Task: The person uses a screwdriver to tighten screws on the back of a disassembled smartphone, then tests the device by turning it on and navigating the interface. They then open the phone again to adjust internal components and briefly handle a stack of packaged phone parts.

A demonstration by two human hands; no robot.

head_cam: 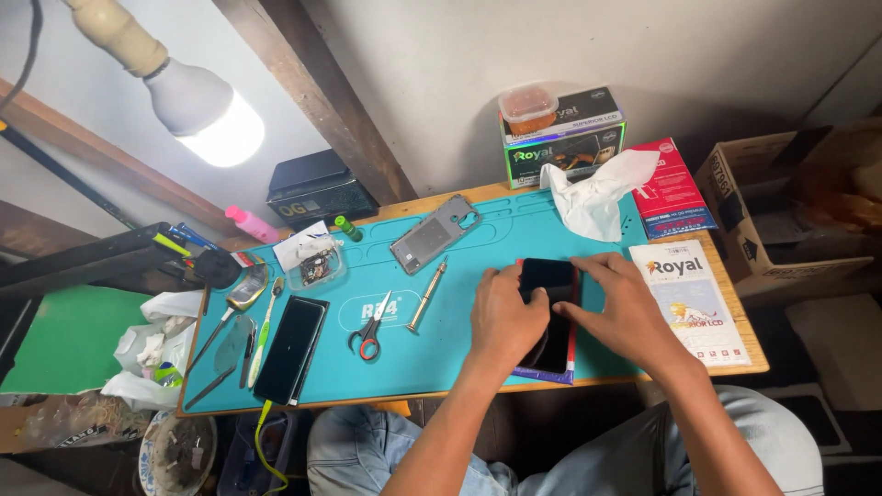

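Observation:
My left hand (503,317) and my right hand (623,312) both rest on a black smartphone (549,287) that lies screen up on a teal work mat (459,354). Fingers of each hand press along the phone's sides and its top edge. A thin red and purple pad (571,358) shows under the phone's right and lower edges. Left of my hands lie a silver screwdriver (427,294) and scissors with red and black handles (370,331).
A grey phone frame (434,233) lies at the mat's back, a black screen panel (291,347) at its left with tweezers and a toothbrush. A white cloth (595,195), stacked boxes (562,138) and flat packages (694,298) sit right. A lit bulb (207,115) hangs upper left.

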